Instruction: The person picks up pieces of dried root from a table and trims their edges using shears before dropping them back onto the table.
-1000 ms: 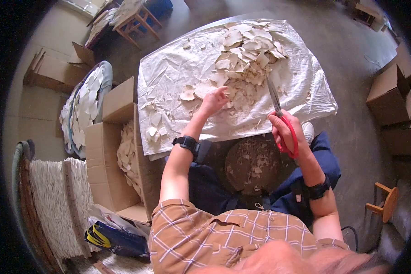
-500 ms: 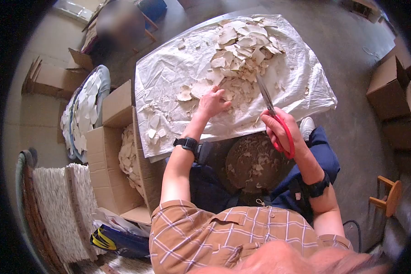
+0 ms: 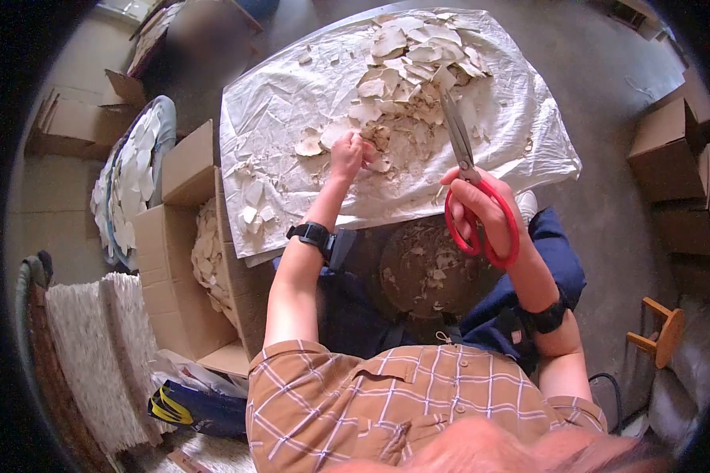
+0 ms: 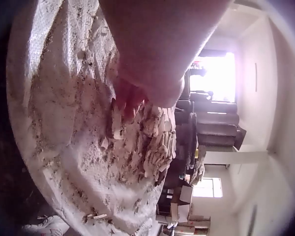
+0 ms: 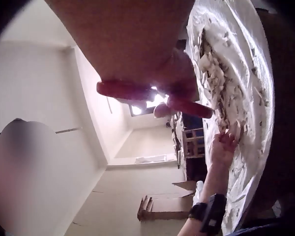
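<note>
My left hand (image 3: 349,155) is over the near side of the heap, fingers curled, pinching a pale flat piece (image 3: 379,165) that juts out to its right. In the left wrist view, the fingertips (image 4: 132,101) are beside an upright pale piece (image 4: 116,123). My right hand (image 3: 487,206) grips red-handled scissors (image 3: 458,130), their dark blades pointing away over the cloth, right of the heap. Both red loops show around its fingers. The heap of pale, irregular flat pieces (image 3: 418,54) lies on a white woven sheet (image 3: 521,150), with crumbs scattered in front.
On the left stand an open cardboard box (image 3: 173,276) of similar pieces and a round tray (image 3: 138,177) covered with them. A round debris-strewn surface (image 3: 418,276) sits between the knees. More boxes (image 3: 670,150) and a small wooden stool (image 3: 663,337) stand right.
The left hand has drawn back from the heap's edge, its fingers closing on a piece. The right hand has turned the scissors slightly, and their loops have spread apart.
</note>
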